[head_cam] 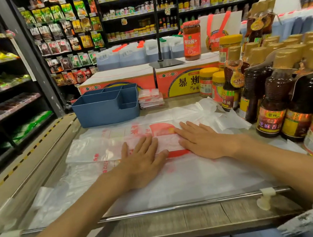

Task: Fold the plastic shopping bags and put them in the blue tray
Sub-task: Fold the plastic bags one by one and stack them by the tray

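Both my hands are flat on the bag (115, 144), fingers straight, nothing gripped. Left hand (143, 160) presses palm-down just left of the bag's red print; right hand (201, 142) presses palm-down on the print's right side, thumbs pointing toward each other, hands close but apart.

Bag: thin translucent white plastic, red circle and red lettering, laid lengthwise left to right on the counter (187, 223). It looks folded into a long band under my hands; the left end sticks out past my left hand, and crumpled handles trail off to the right of my right hand. More loose white plastic lies spread under it and toward me, so I can't tell how many bags that is.

Tray (97, 111) sits just beyond the bag, left of centre: blue, upright, several compartments; I can't see inside. A stack of folded bags (150, 98) lies right beside the tray, on its right, touching or nearly so. Bottles (281, 89) crowd the counter right of the bag. Boxes (165, 76) stand behind the tray.
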